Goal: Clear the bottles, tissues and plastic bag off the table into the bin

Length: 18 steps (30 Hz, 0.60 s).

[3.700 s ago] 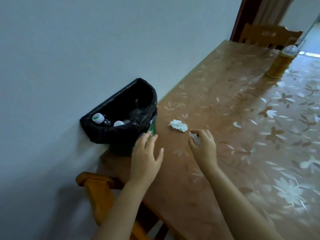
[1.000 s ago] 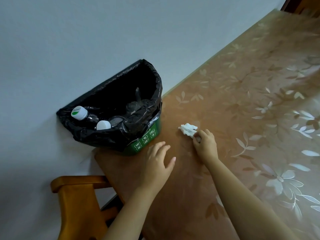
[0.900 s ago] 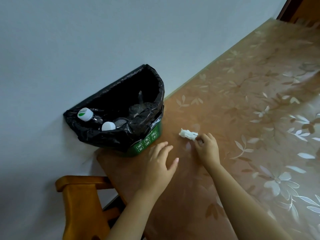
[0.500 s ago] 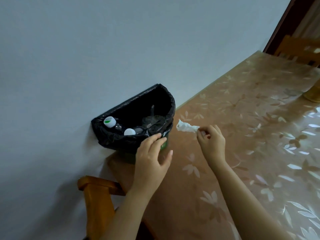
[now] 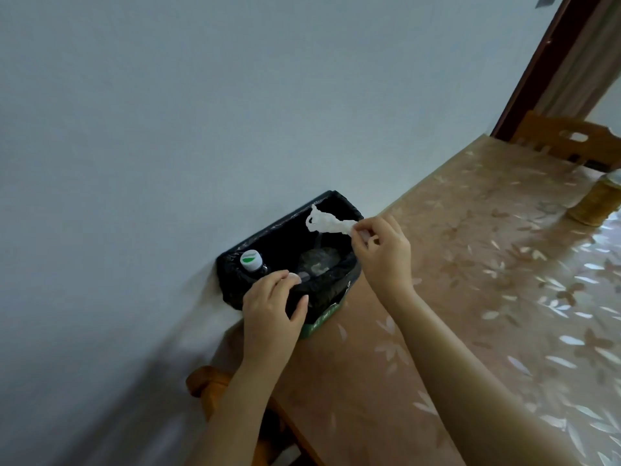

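Observation:
A green bin with a black liner (image 5: 339, 206) stands at the table's near left corner against the wall. Inside it lie a bottle with a white and green cap (image 5: 250, 258) and crumpled clear plastic (image 5: 319, 258). My right hand (image 5: 383, 253) pinches a white crumpled tissue (image 5: 327, 223) and holds it in the air over the bin's mouth. My left hand (image 5: 272, 311) rests on the bin's near rim, fingers spread over the liner. A bottle of amber liquid (image 5: 596, 205) stands far right on the table.
The table (image 5: 487, 297) has a brown floral cover and runs along a pale wall. A wooden chair (image 5: 208, 388) sits below the bin corner, and another chair back (image 5: 568, 139) stands at the table's far end by a doorway.
My right hand picked the tissue off the table and carried it left and up over the bin. My left hand moved from the tabletop onto the bin's rim.

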### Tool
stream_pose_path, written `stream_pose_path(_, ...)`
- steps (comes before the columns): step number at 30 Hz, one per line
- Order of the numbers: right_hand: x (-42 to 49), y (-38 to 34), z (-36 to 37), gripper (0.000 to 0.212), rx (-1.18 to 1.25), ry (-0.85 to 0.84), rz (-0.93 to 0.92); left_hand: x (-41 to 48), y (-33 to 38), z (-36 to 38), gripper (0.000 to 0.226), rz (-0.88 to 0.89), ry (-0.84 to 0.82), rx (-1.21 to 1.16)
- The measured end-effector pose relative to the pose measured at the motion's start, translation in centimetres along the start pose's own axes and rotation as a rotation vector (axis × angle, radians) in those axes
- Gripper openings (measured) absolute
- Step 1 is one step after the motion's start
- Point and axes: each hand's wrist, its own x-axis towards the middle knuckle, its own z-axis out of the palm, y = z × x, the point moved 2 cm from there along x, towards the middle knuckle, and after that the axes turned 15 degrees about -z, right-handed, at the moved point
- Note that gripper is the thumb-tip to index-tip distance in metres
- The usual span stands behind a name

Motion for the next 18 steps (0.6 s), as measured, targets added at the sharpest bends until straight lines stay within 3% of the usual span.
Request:
stream_pose_path(3, -0.5, -0.5, 1.9, 0.006, -0.037, -0.12, 0.001, 0.0, -0.6, -0.1, 0.026, 0.016, -0.015, -0.015)
stream_pose_path(7, -2.1, -0.8, 3.2, 0.015, -0.084, -0.24, -0.002, 0.1, -1.0, -0.1, 0.025, 0.018, -0.022, -0.007)
stream_pose_path(18, -6.3, -2.7, 0.4, 0.025, -0.265, -0.266, -0.075, 0.0, -0.8, -0.4, 0.021, 0.011, -0.036, -0.085)
